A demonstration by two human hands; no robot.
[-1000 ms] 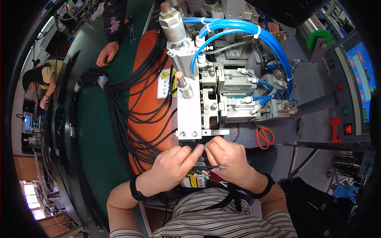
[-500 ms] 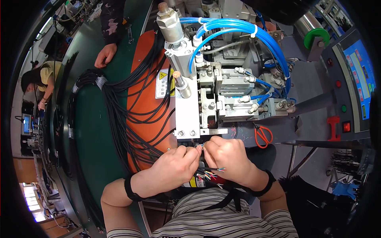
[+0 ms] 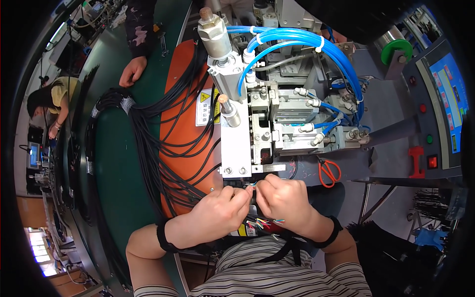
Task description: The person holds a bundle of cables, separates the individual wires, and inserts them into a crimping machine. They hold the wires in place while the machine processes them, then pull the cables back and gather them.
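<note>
My left hand (image 3: 220,210) is closed in a pinch, thumb and forefinger on the end of a black cable whose thin coloured wires (image 3: 253,184) show between my fingertips. Opposite it, my right hand (image 3: 287,200) pinches the tips of those wires. Both hands are just in front of the metal block (image 3: 236,148) of a pneumatic machine. Below and between my wrists hang several other cable ends (image 3: 260,222) with bared red, white, green and blue wires. The black cables (image 3: 148,153) run in from a tied bundle at the left.
An orange panel (image 3: 180,99) lies under the cables on a green table (image 3: 114,148). Blue air hoses (image 3: 297,35) arch over the machine. Red-handled scissors (image 3: 327,173) lie right of my hands, near a control screen (image 3: 448,99). A co-worker's hand (image 3: 133,71) rests on the table's far side.
The view has shifted slightly, so the machine appears a little lower and to the right. My hands keep their pinch, with slightly more of the coloured wires showing between the fingertips.
</note>
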